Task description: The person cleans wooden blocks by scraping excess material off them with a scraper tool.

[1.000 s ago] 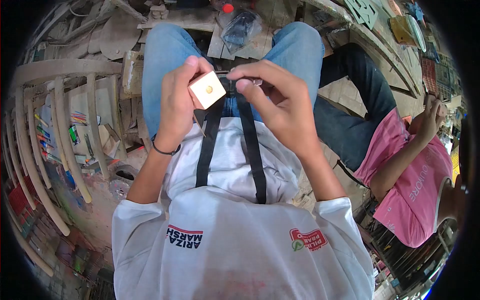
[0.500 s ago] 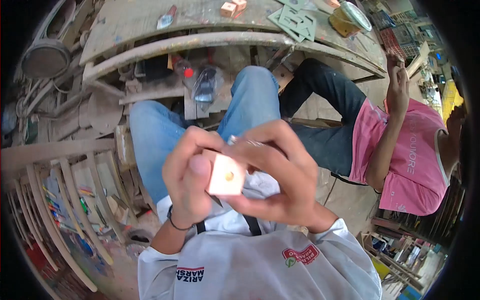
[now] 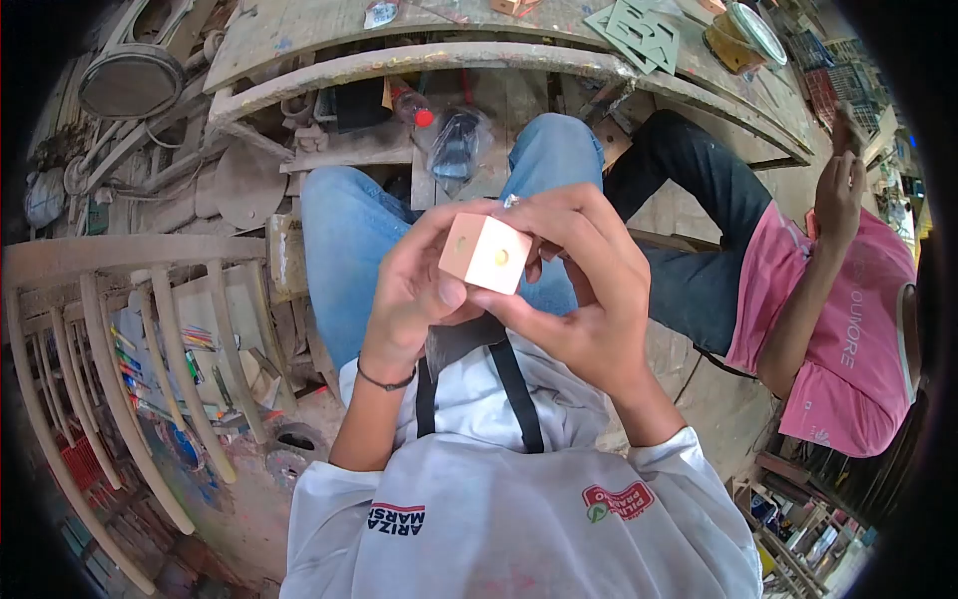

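A pale wooden cube [image 3: 486, 253] with a round hole on each of two visible faces is held up in front of my lap. My left hand [image 3: 414, 275] grips its left side, thumb at the lower edge. My right hand [image 3: 589, 275] holds it from the right, with the thumb under the bottom corner and the fingers curved behind the cube. A small shiny item [image 3: 512, 201] shows by the right fingers at the cube's top; what it is I cannot make out.
A worn table [image 3: 479, 28] ahead bears green stencils [image 3: 639, 35] and a yellowish tub [image 3: 743, 40]. A slatted wooden chair [image 3: 130, 252] stands at left. A person in a pink shirt [image 3: 828, 339] sits at right. A bottle [image 3: 409, 103] lies beneath the table.
The cube has turned, and a second holed face now shows. Both hands have moved up and slightly right with it. The view has shifted, and the table sits higher in it.
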{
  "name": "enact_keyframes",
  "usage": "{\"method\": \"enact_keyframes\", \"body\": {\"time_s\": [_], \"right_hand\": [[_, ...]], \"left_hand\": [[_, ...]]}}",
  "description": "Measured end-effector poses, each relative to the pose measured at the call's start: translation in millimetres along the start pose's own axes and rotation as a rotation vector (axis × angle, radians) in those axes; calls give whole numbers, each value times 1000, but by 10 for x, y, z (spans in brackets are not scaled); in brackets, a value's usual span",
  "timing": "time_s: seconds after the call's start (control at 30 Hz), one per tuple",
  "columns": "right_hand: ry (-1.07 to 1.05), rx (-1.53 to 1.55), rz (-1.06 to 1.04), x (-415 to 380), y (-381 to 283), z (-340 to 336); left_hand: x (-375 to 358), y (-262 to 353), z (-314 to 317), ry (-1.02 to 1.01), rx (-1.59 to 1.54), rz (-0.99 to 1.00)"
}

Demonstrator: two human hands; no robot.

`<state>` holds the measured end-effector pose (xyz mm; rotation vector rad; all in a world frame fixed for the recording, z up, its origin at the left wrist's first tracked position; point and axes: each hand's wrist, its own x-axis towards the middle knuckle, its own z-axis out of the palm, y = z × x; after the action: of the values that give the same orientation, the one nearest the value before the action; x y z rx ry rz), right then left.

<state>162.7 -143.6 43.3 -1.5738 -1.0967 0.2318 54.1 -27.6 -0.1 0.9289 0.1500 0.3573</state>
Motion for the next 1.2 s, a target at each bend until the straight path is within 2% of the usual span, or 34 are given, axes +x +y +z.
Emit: {"method": "enact_keyframes", "body": {"time_s": [0.33, 0.43, 0.53, 0.6, 0.63, 0.73, 0.8, 0.83, 0.9, 1.03, 1.1, 1.2], "right_hand": [[-134, 57, 24, 86, 86, -32], [-75, 64, 47, 111, 80, -58], [-24, -5, 101, 100, 56, -53], [87, 194, 274, 108, 6, 4], [82, 193, 272, 111, -2, 7], [-53, 186, 232, 110, -13, 1], [-215, 64, 48, 148, 5, -13], [-218, 62, 52, 211, 20, -23], [-307, -40, -199, 339, 58, -57], [-285, 46, -49, 357, 23, 3], [-325, -75, -250, 379, 41, 16], [-396, -247, -294, 369, 6, -23]], "left_hand": [[55, -104, -207, 7, -24, 43], [35, 3, -157, 85, -10, 73], [-14, 108, -165, 175, 191, 139], [-70, 171, -213, 198, 359, 178], [-81, 185, -220, 202, 357, 182], [-124, 196, -259, 166, 404, 249], [-147, 198, -290, 133, 376, 235], [-144, 203, -288, 135, 372, 233], [-115, 204, -272, 147, 337, 209], [-87, 202, -330, 14, 370, 253], [-148, 228, -270, 101, 321, 165], [-146, 224, -286, 105, 411, 173]]}}
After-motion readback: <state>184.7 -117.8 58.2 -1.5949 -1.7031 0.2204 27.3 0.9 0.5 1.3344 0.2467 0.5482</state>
